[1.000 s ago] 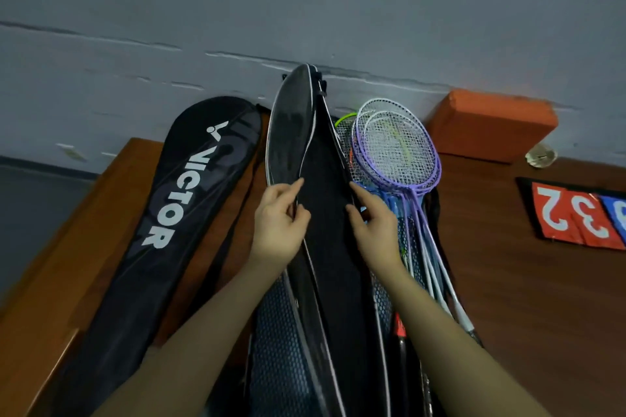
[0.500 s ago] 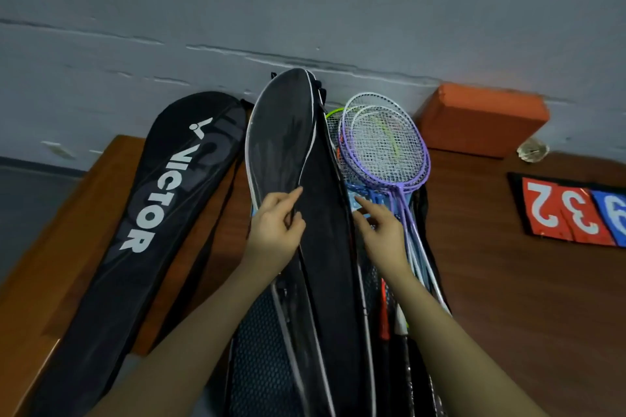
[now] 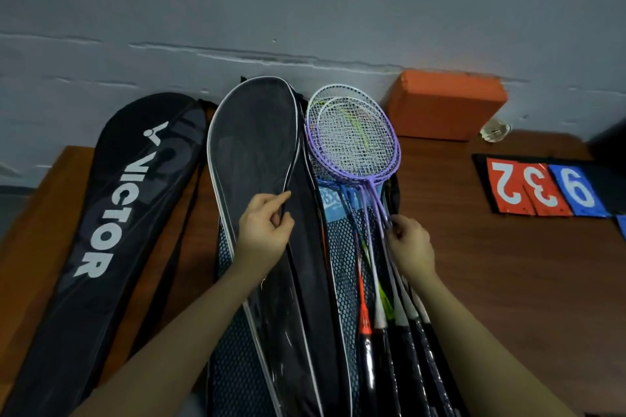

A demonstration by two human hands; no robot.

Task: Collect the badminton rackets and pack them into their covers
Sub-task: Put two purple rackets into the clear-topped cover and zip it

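A brown wooden table (image 3: 508, 264) holds a black VICTOR cover (image 3: 111, 213) lying at the left. Beside it an open black racket cover (image 3: 257, 145) leans its head against the wall, flap raised. The left hand (image 3: 264, 230) pinches the flap's piped edge between thumb and curled fingers. Just right of the cover lies a bunch of rackets (image 3: 352, 142), purple and white heads stacked. The right hand (image 3: 410, 244) sits at their thin shafts, fingers curled, seemingly gripping one, though it is hard to tell.
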